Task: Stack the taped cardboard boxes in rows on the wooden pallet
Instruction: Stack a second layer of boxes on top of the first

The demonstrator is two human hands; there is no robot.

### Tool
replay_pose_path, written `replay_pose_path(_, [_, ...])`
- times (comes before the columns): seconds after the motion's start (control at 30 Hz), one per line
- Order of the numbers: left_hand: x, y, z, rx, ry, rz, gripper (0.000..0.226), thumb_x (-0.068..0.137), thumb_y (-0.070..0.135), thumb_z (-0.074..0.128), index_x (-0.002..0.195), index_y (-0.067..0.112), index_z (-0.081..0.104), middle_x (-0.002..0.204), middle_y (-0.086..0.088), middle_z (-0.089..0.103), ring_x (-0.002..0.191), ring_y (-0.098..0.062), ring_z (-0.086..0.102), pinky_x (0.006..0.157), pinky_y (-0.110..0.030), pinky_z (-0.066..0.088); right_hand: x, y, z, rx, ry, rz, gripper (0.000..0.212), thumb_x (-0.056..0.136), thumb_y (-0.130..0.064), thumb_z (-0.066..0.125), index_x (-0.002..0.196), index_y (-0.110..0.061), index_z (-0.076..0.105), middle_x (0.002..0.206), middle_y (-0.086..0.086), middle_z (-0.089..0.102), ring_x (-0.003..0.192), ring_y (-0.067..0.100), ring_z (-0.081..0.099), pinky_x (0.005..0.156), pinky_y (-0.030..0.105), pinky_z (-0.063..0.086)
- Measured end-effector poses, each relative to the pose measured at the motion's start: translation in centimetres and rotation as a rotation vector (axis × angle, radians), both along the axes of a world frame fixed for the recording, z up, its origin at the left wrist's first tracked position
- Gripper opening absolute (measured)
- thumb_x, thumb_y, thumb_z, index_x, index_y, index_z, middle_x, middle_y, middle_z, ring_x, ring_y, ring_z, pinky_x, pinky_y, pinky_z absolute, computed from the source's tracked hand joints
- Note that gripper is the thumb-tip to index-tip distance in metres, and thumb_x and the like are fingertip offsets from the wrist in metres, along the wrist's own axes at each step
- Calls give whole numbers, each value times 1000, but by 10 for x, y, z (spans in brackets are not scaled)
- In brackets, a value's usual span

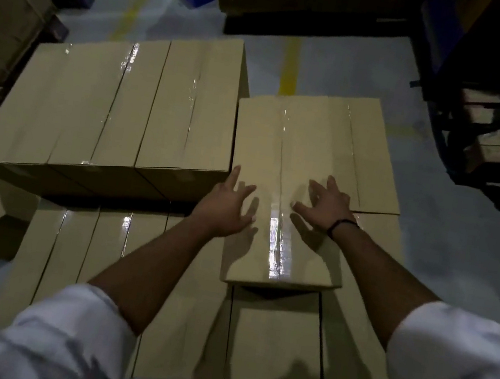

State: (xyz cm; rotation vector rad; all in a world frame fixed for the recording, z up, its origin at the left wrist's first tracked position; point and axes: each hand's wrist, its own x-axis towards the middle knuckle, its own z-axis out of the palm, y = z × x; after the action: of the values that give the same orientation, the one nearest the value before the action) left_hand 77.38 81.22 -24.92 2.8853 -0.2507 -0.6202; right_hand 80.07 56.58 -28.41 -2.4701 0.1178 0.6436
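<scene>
Both the left hand [228, 207] and right hand [325, 205], fingers spread wide, lie atop the taped box [306, 152].

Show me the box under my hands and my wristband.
Box under the hands [311, 140], head view, bare top face.
Wristband [342, 225], head view, dark band on right wrist.

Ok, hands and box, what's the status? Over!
Left hand, right hand both open, spread over the top. Taped box on the lower layer, beside the upper row. Nothing else on it.
</scene>
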Motion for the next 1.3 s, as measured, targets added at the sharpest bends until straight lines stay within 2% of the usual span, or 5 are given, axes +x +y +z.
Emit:
replay_pose_path(0.3, [55,36,-29,224,79,-93,93,95,61,54,163,23,2,168,-18,-14,153,-47,-9,125,-57,7,-102,23,-22,-247,-60,220,109,74,-90,43,159,-40,-1,164,-1,-30,149,37,-28,118,67,12])
replay_pose_path(0.47, [69,46,-38,212,120,-120,89,100,60,45,163,27,-8,167,-18,-21,154,-46,-11,124,-58,7,-147,25,-38,-382,-135,333,123,62,-102,33,159,-39,-10,165,3,-29,149,36,-29,114,71,11])
replay_pose_path(0.73, [65,52,-44,162,74,-100,87,101,64,38,163,26,-10,168,-10,-20,155,-38,-10,125,-51,9,-89,29,-51,-370,-182,346,103,76,-89,41,159,-43,4,168,-4,-17,152,35,-20,110,71,21])
replay_pose_path(1.13, [61,59,-56,226,-118,-84,73,105,40,47,163,25,6,171,-1,-1,157,-29,8,119,-51,34,102,33,-41,-329,-190,402,101,78,-72,67,157,-40,12,169,-6,-7,153,38,-14,110,78,16])
replay_pose_path(1.3, [70,48,-56,336,-215,-81,62,103,32,54,157,20,27,165,-7,27,136,-29,47,84,-43,60,101,31,-50,-332,-224,389,100,77,-75,64,155,-43,10,169,-8,-8,153,37,-14,110,78,16])
